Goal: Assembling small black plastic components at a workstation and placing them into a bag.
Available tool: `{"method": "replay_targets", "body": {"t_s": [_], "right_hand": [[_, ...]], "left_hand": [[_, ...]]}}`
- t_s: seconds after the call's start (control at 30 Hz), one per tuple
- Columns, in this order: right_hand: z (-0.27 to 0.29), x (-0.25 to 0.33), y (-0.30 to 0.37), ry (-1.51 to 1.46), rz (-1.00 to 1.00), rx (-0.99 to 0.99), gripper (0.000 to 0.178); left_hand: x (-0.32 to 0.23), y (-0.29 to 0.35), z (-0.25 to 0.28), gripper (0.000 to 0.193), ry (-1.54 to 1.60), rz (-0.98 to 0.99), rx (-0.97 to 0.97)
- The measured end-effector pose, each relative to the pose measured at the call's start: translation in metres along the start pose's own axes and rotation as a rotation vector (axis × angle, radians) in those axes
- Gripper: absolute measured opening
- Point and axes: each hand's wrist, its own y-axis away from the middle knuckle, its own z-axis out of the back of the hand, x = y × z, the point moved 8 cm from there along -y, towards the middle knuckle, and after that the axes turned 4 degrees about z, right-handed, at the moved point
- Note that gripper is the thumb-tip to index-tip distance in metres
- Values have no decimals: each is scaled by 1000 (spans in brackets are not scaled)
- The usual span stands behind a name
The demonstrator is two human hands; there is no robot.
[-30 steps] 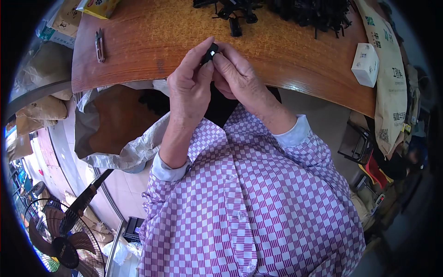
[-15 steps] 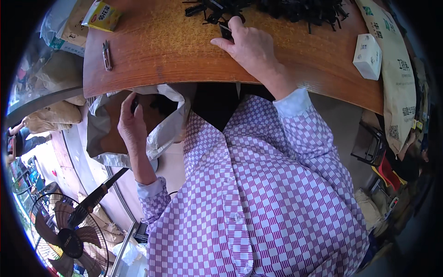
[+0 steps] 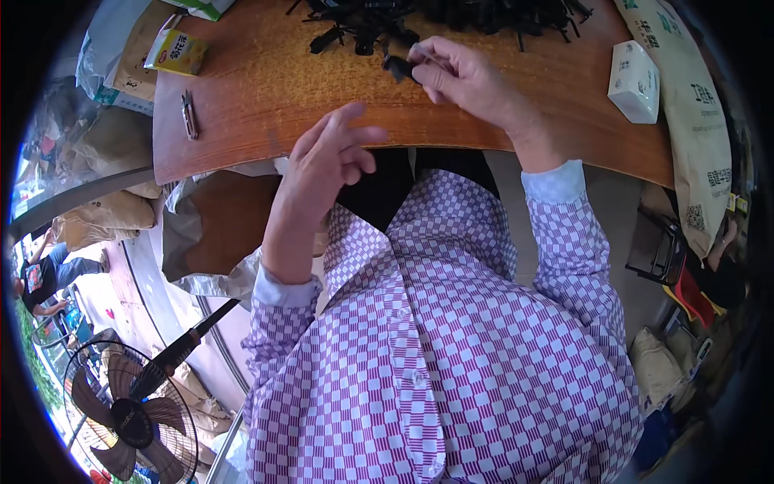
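My right hand (image 3: 459,77) rests on the brown wooden table (image 3: 266,105) and pinches a small black plastic part (image 3: 397,66) between thumb and fingers. Just beyond it lies a heap of black plastic parts (image 3: 451,16) along the far edge. My left hand (image 3: 326,161) hovers at the table's near edge with its fingers spread and nothing in it. Both forearms wear purple-and-white checked sleeves.
A small metal clipper (image 3: 189,114) lies at the table's left. A yellow packet (image 3: 176,52) sits at the far left corner, a white box (image 3: 634,81) at the right. An open sack (image 3: 210,234) hangs below the left edge. A standing fan (image 3: 133,415) is at lower left.
My left hand has risen from the sack below the table to the table's edge. My right hand drew back from the heap holding a black part.
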Motion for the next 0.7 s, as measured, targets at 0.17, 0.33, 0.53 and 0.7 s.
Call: {"method": "replay_targets", "body": {"t_s": [0.17,0.33,0.53,0.7], "right_hand": [[-37,44,31,305,372,130,23],[-54,52,39,255,408,232,32],[-70,58,39,163,415,265,32],[-80,51,37,203,434,212,30]], "left_hand": [[8,-15,-31,46,303,64,399],[25,-4,-29,50,474,41,598],[35,14,-31,56,829,93,643],[34,18,-24,53,853,49,475]]}}
